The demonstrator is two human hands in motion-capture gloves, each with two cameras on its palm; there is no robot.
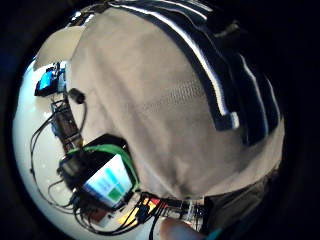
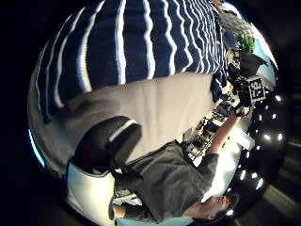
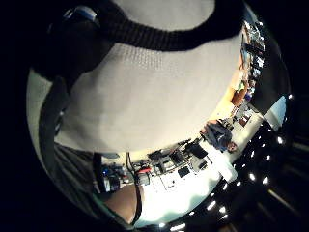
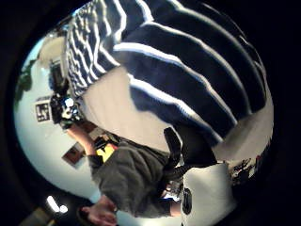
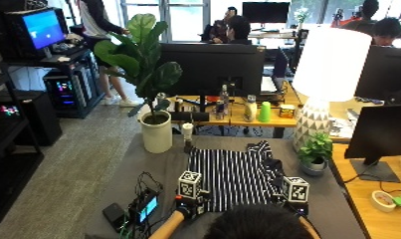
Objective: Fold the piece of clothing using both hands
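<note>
A navy garment with white stripes point(image 5: 233, 177) lies flat on the grey table point(image 5: 153, 164), its near hem toward me. My left hand point(image 5: 190, 204) is at the hem's near left corner, and a dark striped corner point(image 2: 110, 139) is bunched close to that palm. My right hand point(image 5: 291, 203) sits at the near right corner; the dark hem band point(image 3: 169, 36) curves close across its palm view. Both hands appear to pinch the hem. The stripes point(image 4: 188, 61) fill much of the right thumb side view. The marker cubes hide the fingers in the outside view.
A small device with a lit screen point(image 5: 146, 206) and cables lies on the table left of my left hand. A big potted plant point(image 5: 157, 132) stands at the far left, with a small potted plant point(image 5: 314, 154) and a white lamp point(image 5: 326, 74) at the far right.
</note>
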